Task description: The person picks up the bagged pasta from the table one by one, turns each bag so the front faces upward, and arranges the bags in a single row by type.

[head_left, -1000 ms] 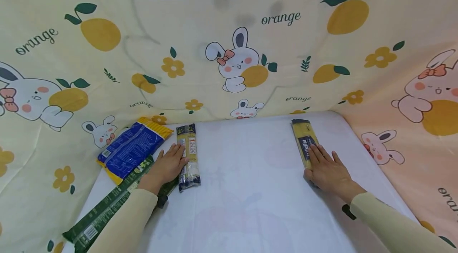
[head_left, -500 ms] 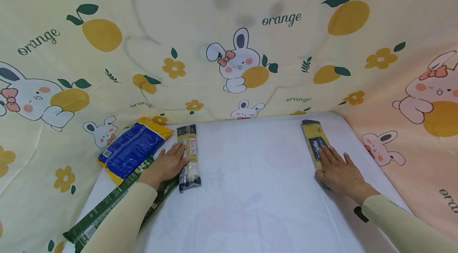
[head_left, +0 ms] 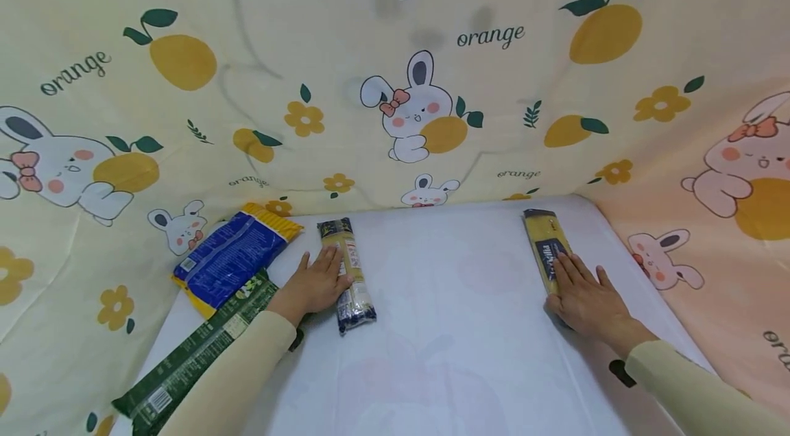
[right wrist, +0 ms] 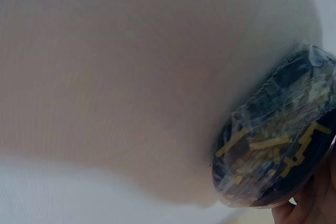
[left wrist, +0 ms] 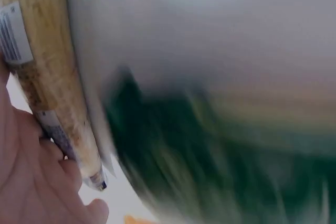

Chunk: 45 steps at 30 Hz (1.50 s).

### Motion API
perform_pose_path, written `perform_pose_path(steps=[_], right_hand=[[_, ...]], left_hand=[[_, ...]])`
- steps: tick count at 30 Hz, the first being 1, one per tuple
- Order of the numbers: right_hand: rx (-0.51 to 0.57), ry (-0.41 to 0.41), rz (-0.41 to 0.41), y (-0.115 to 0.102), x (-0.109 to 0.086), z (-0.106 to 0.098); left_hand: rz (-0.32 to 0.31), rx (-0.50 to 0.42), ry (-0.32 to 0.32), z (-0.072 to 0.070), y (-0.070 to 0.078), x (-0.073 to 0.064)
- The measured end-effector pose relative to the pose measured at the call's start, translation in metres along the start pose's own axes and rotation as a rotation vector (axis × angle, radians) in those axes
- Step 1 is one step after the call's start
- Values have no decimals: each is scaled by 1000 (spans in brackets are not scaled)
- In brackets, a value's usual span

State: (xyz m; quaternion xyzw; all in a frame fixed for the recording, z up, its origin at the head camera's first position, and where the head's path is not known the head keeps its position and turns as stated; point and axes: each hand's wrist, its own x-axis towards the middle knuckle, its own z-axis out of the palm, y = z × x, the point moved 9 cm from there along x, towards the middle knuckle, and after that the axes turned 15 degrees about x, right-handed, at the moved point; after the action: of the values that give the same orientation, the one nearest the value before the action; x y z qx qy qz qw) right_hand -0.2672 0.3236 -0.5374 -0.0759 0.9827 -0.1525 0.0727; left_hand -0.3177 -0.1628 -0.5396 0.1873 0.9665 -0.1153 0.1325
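Note:
My left hand (head_left: 313, 286) lies with extended fingers on a clear packet of what looks like spaghetti (head_left: 355, 300), which is slightly slanted on the white table. In the left wrist view the palm (left wrist: 26, 177) and fingers are against the side of this packet (left wrist: 50, 56). At the right, my right hand (head_left: 586, 304) rests flat over the lower part of a yellow pasta packet (head_left: 541, 227) with a dark blue label. The right wrist view shows its crinkled end (right wrist: 275, 135) close up, fingers (right wrist: 310, 200) beside it.
A blue and yellow packet (head_left: 234, 259) lies at the table's back left. A long green packet (head_left: 197, 350) slants below it, partly behind my left sleeve. Printed cloth (head_left: 345, 25) hangs behind and beside the white table (head_left: 432, 326).
The left packet has shifted right under my left hand, and its near end has swung right. My right hand and its packet moved right earlier, then stayed nearly still.

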Motion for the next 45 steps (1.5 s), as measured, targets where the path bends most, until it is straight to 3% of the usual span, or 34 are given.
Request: perform_pose_path(steps=[13, 18, 23, 29, 36, 41, 45], right_hand=[[11, 12, 11, -1, -4, 1], [-3, 7, 11, -1, -4, 0], [1, 28, 25, -6, -4, -3], [-46, 145, -6, -33, -8, -9], [-42, 292, -168, -112, -18, -1], [19, 367, -297, -172, -25, 13], [46, 434, -405, -210, -36, 20]], left_hand=[[71, -7, 124, -12, 101, 9], [87, -21, 148, -13, 126, 3], [93, -45, 166, -12, 128, -5], [112, -69, 183, -9, 122, -10], [119, -75, 182, -8, 126, -10], [106, -34, 171, -11, 124, -9], [97, -38, 211, -19, 120, -9]])
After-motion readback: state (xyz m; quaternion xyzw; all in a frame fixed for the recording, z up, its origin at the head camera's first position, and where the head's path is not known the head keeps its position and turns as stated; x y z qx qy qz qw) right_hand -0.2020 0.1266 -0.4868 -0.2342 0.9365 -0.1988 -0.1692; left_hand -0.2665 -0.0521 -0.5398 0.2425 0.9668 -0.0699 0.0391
